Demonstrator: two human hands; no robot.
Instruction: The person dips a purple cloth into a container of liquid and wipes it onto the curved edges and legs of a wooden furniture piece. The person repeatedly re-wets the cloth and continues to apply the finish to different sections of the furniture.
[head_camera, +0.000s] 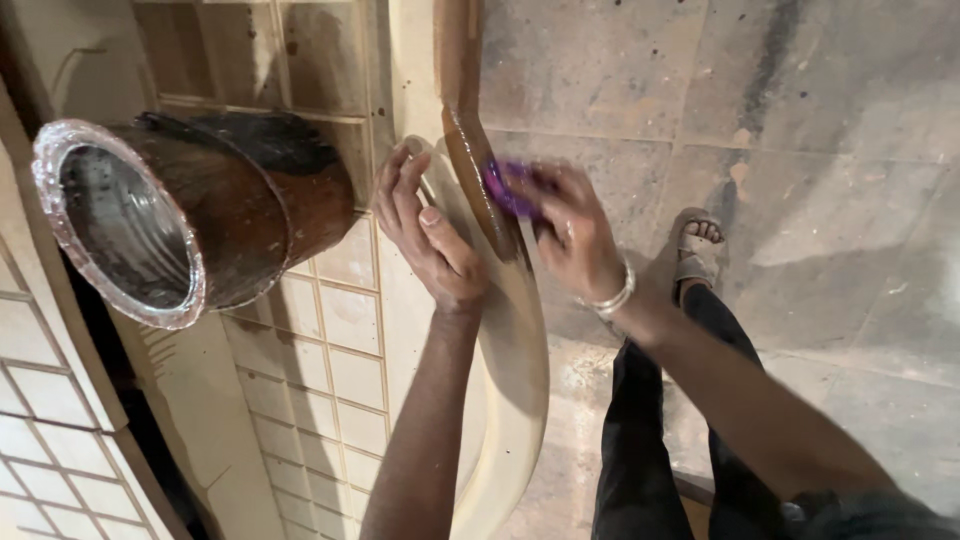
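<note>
My left hand (430, 240) lies flat with its fingers together against a curved cream rim (520, 380) at the edge of a tiled counter. My right hand (570, 230), with a silver bangle on the wrist, is closed on a purple scrub pad (508, 188). The pad presses against a brown curved strip (470, 170) that runs along the rim. The two hands are on opposite sides of this strip, a few fingers' width apart.
A round metal vessel (190, 215) with a blackened outside and a shiny rim stands on the cream tiled counter (330, 350) to the left. Below at right are the stone floor (830, 200), my sandalled foot (695, 250) and dark trousers (640, 450).
</note>
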